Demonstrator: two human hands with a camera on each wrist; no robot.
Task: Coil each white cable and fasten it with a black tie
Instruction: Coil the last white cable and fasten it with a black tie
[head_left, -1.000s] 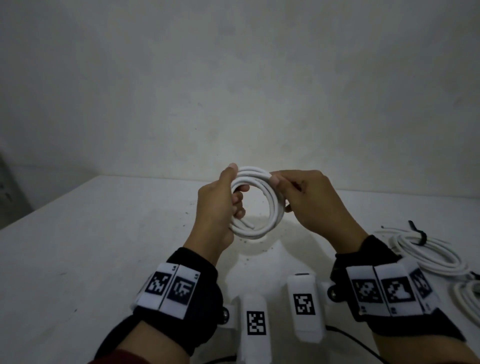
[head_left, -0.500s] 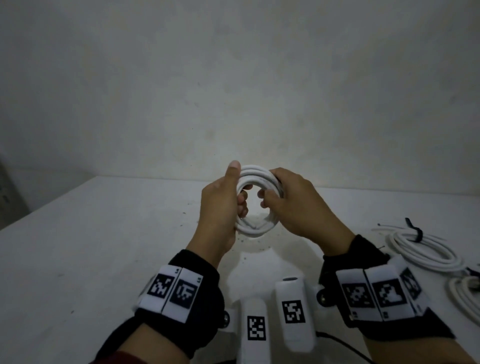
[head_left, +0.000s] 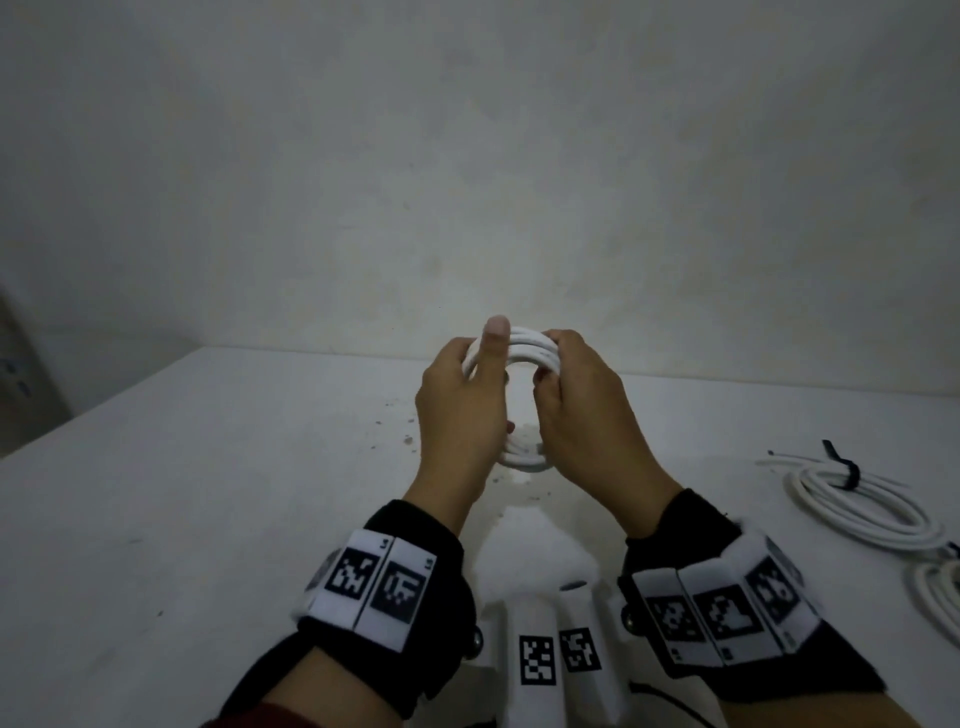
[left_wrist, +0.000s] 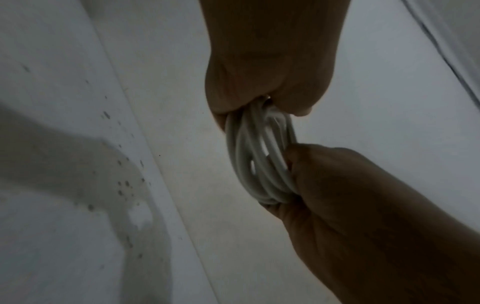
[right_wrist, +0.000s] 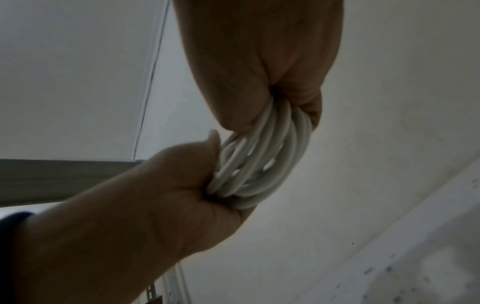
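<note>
I hold a coiled white cable (head_left: 529, 349) upright above the table, between both hands. My left hand (head_left: 480, 366) grips its left side, thumb pointing up over the top of the loops. My right hand (head_left: 557, 366) grips the right side with curled fingers. In the left wrist view the coil (left_wrist: 257, 158) runs from my left hand (left_wrist: 262, 102) down into my right hand (left_wrist: 293, 174). The right wrist view shows the loops (right_wrist: 262, 160) bunched between my right hand (right_wrist: 283, 107) and my left hand (right_wrist: 213, 179). No black tie shows on this coil.
On the white table (head_left: 208, 493) at the right lies a coiled white cable (head_left: 862, 506) bound with a black tie (head_left: 844, 470). Part of another white coil (head_left: 940, 597) shows at the right edge. A plain wall stands behind the table.
My hands have drawn closer together, and the coil between them has gone from a wide round loop to a narrow bundle. The right hand shifted left.
</note>
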